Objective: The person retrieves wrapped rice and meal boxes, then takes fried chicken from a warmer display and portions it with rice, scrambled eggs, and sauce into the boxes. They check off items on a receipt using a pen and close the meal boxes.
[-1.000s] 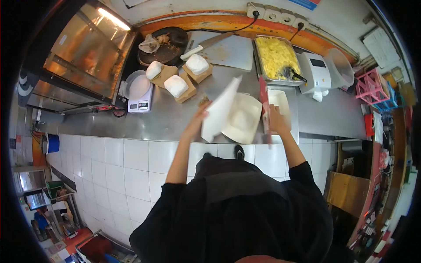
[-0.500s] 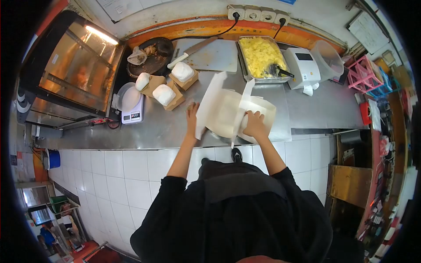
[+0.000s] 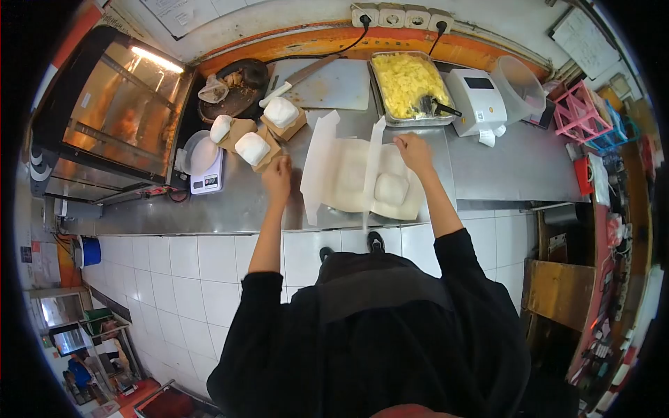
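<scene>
An open white paper box lies on the steel counter near its front edge, its flaps raised. In its right half rests a pale, rounded square shape. My right hand is closed above the box's right back edge, its palm hidden. My left hand is left of the box, fingers curled, close by a white rounded lump on a brown carton piece. Whatever either hand may hold is hidden. Two more such lumps, one larger and one smaller, sit behind on brown cartons.
A heated glass cabinet and a kitchen scale stand at left. Behind are a dark mortar, a knife on a cutting board, a tray of yellow food and a white printer.
My left hand has left the box's left side and moved left toward the lumps. My right hand has lifted out of the box's right half, uncovering the pale shape.
</scene>
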A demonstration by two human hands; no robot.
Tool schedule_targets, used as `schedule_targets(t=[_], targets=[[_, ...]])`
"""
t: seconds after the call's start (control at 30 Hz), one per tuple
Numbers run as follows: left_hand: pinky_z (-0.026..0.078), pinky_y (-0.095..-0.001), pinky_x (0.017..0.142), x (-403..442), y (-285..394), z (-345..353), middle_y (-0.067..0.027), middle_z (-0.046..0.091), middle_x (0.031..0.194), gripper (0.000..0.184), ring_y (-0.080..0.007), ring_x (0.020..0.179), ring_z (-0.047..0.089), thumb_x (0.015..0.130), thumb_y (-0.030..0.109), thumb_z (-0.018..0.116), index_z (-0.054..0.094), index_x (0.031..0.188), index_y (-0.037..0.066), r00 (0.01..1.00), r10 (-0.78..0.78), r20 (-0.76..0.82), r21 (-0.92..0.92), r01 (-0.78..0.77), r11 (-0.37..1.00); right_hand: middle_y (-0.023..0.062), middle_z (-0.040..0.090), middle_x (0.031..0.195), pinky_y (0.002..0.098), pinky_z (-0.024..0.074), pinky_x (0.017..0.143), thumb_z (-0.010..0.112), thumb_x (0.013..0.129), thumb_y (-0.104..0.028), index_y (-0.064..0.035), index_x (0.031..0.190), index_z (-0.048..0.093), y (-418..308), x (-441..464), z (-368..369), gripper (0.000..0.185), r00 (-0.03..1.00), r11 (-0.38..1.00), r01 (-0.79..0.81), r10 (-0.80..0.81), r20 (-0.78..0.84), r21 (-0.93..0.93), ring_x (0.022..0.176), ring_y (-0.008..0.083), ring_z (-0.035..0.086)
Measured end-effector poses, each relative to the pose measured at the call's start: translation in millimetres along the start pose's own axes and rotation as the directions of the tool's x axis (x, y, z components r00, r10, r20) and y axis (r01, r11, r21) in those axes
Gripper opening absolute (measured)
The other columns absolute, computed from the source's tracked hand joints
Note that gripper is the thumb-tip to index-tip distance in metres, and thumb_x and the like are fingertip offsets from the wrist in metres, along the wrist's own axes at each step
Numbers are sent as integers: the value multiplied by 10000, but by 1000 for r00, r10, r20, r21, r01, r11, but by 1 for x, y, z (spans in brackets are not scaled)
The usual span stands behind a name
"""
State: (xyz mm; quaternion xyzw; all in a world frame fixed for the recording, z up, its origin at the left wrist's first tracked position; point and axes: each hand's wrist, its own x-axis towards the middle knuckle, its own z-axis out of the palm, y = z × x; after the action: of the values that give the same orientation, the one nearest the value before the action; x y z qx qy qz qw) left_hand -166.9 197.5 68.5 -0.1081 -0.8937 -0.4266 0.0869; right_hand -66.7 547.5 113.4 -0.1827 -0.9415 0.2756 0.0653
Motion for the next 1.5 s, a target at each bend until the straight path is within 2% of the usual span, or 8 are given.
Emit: schedule_targets(t=[0.17, 0.4, 0.47, 0.53, 0.73, 1.07, 1.2, 1.5], targets=[[483, -293, 647, -26, 76, -55, -27, 623, 827, 267, -113, 816, 605, 956, 211, 494, 636, 916, -11, 923, -128, -363, -484, -69, 872, 165, 628, 796, 441, 473, 710, 631, 821, -275, -30, 789, 671, 33, 19, 31, 250, 998, 985, 38, -29, -55, 166, 815, 331, 614], [454, -233, 777, -85, 197, -60, -37, 637, 952, 221, -79, 851, 559, 945, 151, 507, 644, 1025, -3, 992, -52, 111, -678, 114, 726, 172, 634, 852, 421, 485, 700, 658, 814, -198, -47, 899, 685, 46, 28, 33, 176, 942, 943, 315, -298, -153, 105, 804, 332, 605], [458, -237, 779, -97, 216, -43, -37, 643, 998, 210, -73, 859, 561, 936, 129, 522, 652, 1054, 15, 967, 52, 249, -651, 127, 748, 125, 641, 885, 379, 488, 674, 635, 836, -191, -56, 1011, 658, 23, 8, 9, 222, 761, 876, 482, -423, -492, -7, 835, 279, 607], [483, -258, 787, -104, 227, -25, -65, 659, 1011, 207, -131, 871, 614, 904, 96, 552, 653, 1069, 20, 971, 47, 234, -719, 140, 681, 52, 648, 863, 275, 444, 562, 654, 835, -198, -52, 1069, 631, -17, -31, -34, 277, 947, 837, 271, -143, -288, 475, 775, 176, 606], [508, -355, 830, -101, 199, -14, -128, 623, 1119, 316, -301, 989, 622, 802, 34, 607, 634, 1113, 84, 905, 416, -85, 284, -378, 881, 18, 638, 890, 210, 402, 543, 623, 870, -157, -82, 1039, 656, -21, -77, -55, 188, 971, 679, 106, -227, 71, 727, 793, 68, 582], [480, -260, 614, -160, 148, -76, -71, 653, 730, 86, -145, 626, 610, 756, 101, 739, 701, 814, 51, 990, -107, 88, -328, 130, 936, 49, 576, 599, 263, 377, 473, 660, 834, -146, -27, 754, 654, -195, -52, -93, 143, 615, 596, 681, -781, 109, 425, 504, 133, 535], [421, -252, 524, -175, 101, -129, -72, 588, 633, 139, -109, 526, 515, 831, 142, 679, 680, 747, 31, 972, -217, -88, -205, 195, 959, 195, 637, 743, 453, 489, 638, 579, 843, -243, -107, 1092, 629, -318, 6, -25, 289, 414, 466, 832, -882, 223, 300, 696, 380, 611], [309, -254, 475, -212, -22, -247, -1, 418, 539, 121, -75, 493, 368, 893, 109, 545, 621, 957, 40, 733, -551, -399, -289, 470, 834, 260, 617, 1055, 436, 449, 898, 588, 718, -112, -71, 1218, 556, -448, 190, 234, 502, 665, 706, 701, -699, 264, 103, 1000, 391, 586]])
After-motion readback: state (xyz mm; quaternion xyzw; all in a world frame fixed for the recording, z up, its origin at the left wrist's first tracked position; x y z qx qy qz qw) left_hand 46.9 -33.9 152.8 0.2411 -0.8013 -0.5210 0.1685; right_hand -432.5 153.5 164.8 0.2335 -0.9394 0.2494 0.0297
